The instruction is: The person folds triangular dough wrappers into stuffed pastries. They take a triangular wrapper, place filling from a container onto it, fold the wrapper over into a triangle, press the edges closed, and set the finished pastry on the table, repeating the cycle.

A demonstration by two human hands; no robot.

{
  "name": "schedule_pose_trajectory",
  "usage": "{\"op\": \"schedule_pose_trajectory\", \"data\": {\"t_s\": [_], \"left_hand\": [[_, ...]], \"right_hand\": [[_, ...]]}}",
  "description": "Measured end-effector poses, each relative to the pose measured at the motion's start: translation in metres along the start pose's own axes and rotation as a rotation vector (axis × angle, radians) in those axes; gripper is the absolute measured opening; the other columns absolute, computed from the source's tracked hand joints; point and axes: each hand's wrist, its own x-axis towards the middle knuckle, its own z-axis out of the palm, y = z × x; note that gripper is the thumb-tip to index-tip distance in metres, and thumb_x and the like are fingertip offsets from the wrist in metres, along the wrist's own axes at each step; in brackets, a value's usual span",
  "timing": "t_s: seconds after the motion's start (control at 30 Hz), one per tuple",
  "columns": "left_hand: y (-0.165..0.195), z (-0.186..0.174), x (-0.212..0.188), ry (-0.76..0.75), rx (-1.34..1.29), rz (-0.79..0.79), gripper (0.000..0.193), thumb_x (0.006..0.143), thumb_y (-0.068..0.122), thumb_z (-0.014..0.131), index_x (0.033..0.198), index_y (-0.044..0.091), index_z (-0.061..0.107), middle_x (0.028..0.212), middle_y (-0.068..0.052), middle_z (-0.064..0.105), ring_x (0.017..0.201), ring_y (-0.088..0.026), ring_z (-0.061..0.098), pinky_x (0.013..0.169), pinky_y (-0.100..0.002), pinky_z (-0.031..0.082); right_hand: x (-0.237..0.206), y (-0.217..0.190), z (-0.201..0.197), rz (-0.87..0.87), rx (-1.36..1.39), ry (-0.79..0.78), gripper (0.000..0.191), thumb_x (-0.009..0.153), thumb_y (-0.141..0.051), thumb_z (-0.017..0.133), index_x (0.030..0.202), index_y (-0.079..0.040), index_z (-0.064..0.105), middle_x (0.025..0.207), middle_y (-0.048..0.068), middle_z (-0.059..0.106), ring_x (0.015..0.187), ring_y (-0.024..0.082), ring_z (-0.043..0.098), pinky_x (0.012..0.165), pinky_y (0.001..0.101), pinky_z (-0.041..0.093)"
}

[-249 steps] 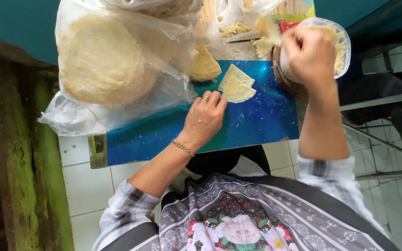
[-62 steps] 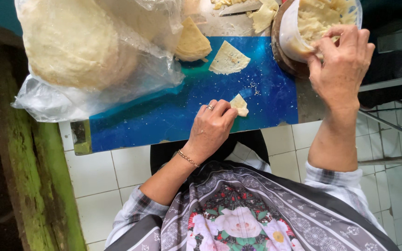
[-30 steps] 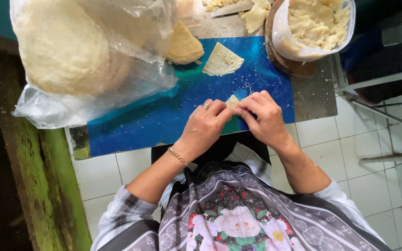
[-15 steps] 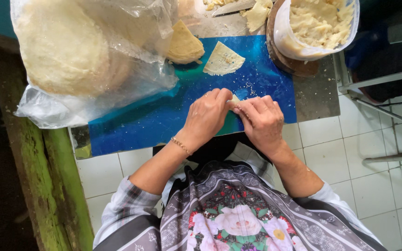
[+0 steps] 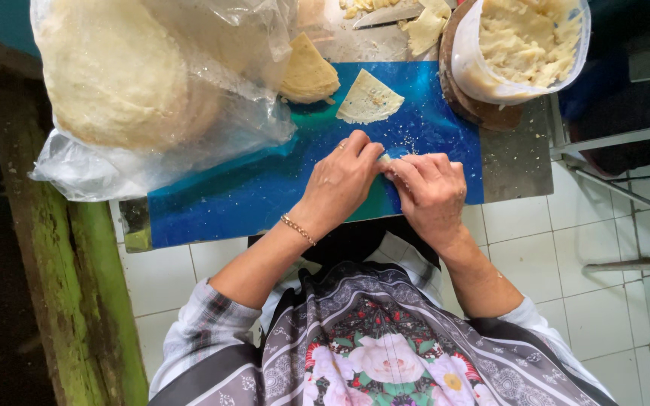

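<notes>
Wrapper piece (image 5: 385, 159), small and pale, sits pinched between my left hand (image 5: 340, 180) and right hand (image 5: 432, 194), both sets of fingers clenched on it over the blue mat (image 5: 265, 188). Beyond lies a triangular wrapper (image 5: 369, 98); filling bowl (image 5: 524, 45) stands right.

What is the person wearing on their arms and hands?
The left hand has a ring on one finger and a thin gold chain bracelet at the wrist. The right hand wears nothing that shows. Both forearms are bare, with checked shirt sleeves in grey, white and a little red pushed up toward the elbows. A dark apron with pink flowers hangs below.
</notes>
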Motion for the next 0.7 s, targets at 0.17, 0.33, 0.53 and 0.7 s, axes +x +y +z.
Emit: {"op": "schedule_pose_trajectory", "data": {"t_s": [0.17, 0.33, 0.53, 0.7], "left_hand": [[0.005, -0.002, -0.005, -0.065, 0.187, 0.145, 0.021, 0.088, 0.01, 0.068, 0.108, 0.006, 0.064, 0.101, -0.006, 0.058, 0.095, -0.026, 0.061, 0.076, -0.038, 0.053], [-0.007, 0.01, 0.004, -0.107, 0.204, 0.1, 0.015, 0.088, 0.014, 0.068, 0.1, 0.006, 0.062, 0.099, -0.009, 0.057, 0.098, -0.028, 0.06, 0.076, -0.039, 0.052], [-0.012, 0.017, 0.024, -0.11, 0.135, 0.065, 0.01, 0.091, 0.013, 0.067, 0.092, 0.005, 0.06, 0.098, -0.012, 0.058, 0.095, -0.031, 0.063, 0.076, -0.041, 0.055], [0.002, -0.042, 0.03, 0.034, 0.188, 0.084, 0.019, 0.088, 0.02, 0.074, 0.084, 0.007, 0.061, 0.089, -0.012, 0.059, 0.081, -0.031, 0.065, 0.068, -0.042, 0.055]], "right_hand": [[0.007, 0.001, 0.0, -0.012, -0.141, 0.018, 0.023, 0.088, -0.01, 0.076, 0.11, -0.017, 0.074, 0.108, 0.0, 0.068, 0.101, 0.024, 0.061, 0.082, 0.0394, 0.042], [0.005, -0.009, -0.007, -0.081, -0.215, 0.009, 0.03, 0.094, -0.011, 0.073, 0.124, -0.011, 0.073, 0.117, 0.0, 0.07, 0.11, 0.021, 0.062, 0.095, 0.0399, 0.044], [0.014, 0.008, -0.012, 0.072, 0.017, -0.129, 0.032, 0.098, -0.015, 0.07, 0.13, -0.011, 0.071, 0.125, 0.002, 0.068, 0.116, 0.026, 0.06, 0.097, 0.0412, 0.043], [-0.001, 0.029, -0.025, 0.151, -0.123, -0.194, 0.058, 0.098, -0.039, 0.067, 0.145, -0.004, 0.059, 0.149, 0.011, 0.054, 0.135, 0.034, 0.046, 0.111, 0.0568, 0.032]]}}
